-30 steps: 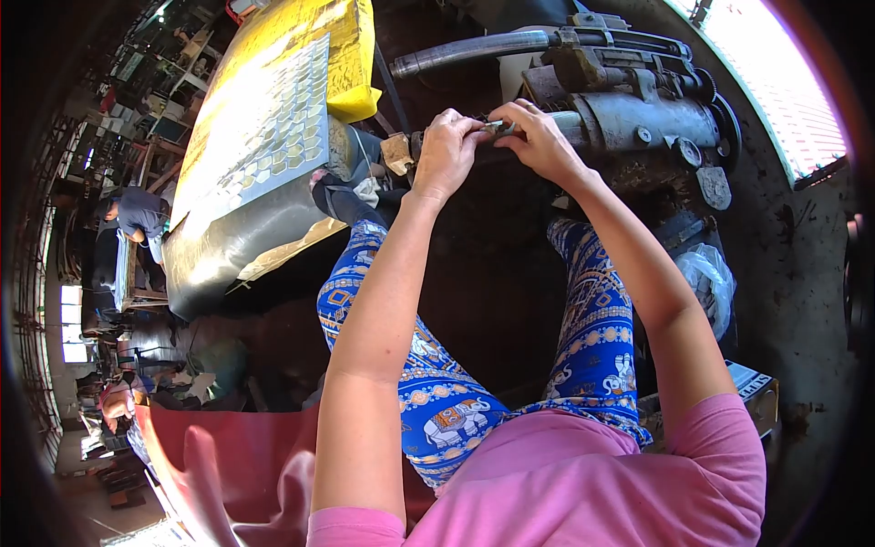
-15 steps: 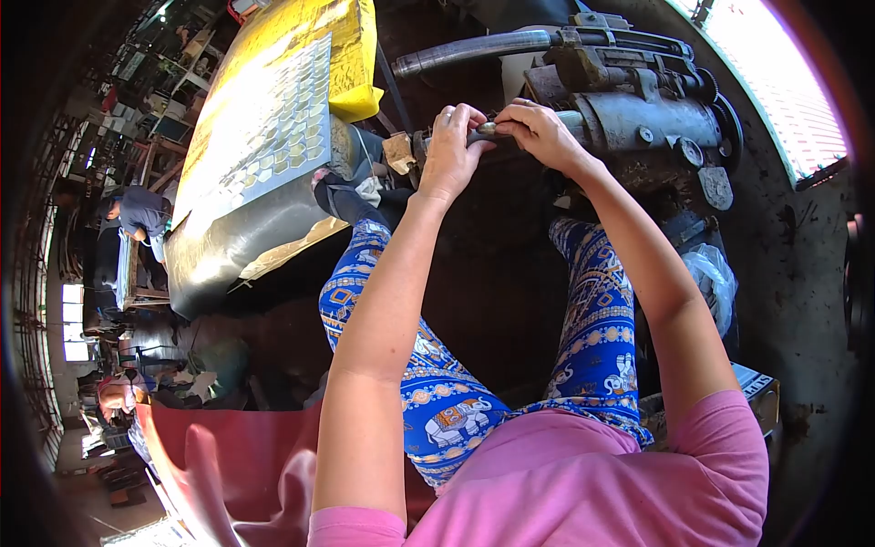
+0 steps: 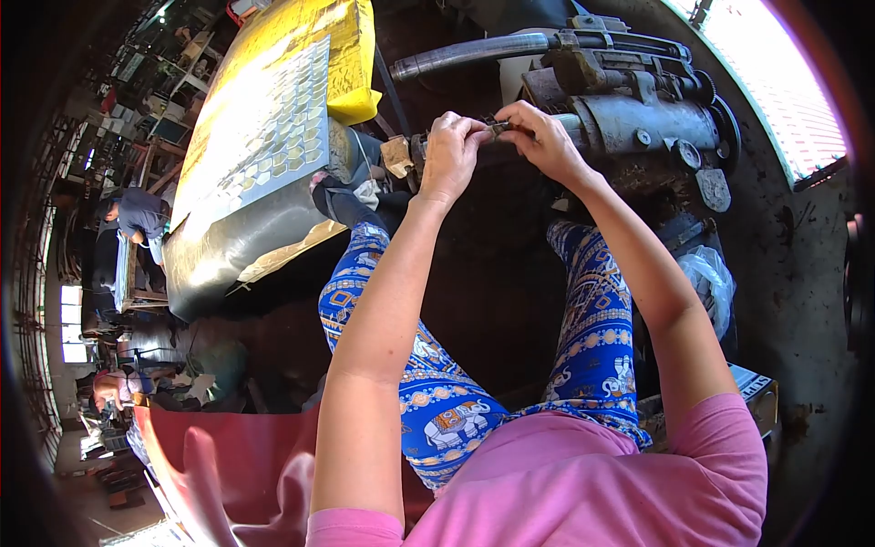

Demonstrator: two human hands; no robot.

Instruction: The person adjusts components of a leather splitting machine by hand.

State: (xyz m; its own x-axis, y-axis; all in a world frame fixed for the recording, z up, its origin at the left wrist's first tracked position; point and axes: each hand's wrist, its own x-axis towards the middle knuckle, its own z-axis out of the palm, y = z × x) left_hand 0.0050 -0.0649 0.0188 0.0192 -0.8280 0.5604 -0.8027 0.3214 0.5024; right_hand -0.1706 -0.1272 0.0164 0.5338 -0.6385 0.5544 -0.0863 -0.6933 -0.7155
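Observation:
My left hand (image 3: 449, 153) and my right hand (image 3: 547, 144) meet at the front of a grey metal machine (image 3: 647, 123). Between their pinched fingertips is a small piece with a brassy sheen (image 3: 498, 130); its kind is too small to make out. Both hands are closed on it, the left from one side and the right from the other. Behind the fingers runs the machine's long round metal bar (image 3: 474, 53). Part of the machine just beyond the fingertips is hidden by the hands.
At left stands a large block covered in yellow sheet (image 3: 351, 55), bearing a panel of rows of hexagonal pieces (image 3: 273, 150). Red sheet material (image 3: 237, 456) hangs at lower left. A clear plastic bag (image 3: 709, 278) lies right of my knee. Another person (image 3: 141, 214) bends over at far left.
My fingers have shifted slightly to the right and turned the small piece, whose shiny face shows less. My left fingertips sit a little lower.

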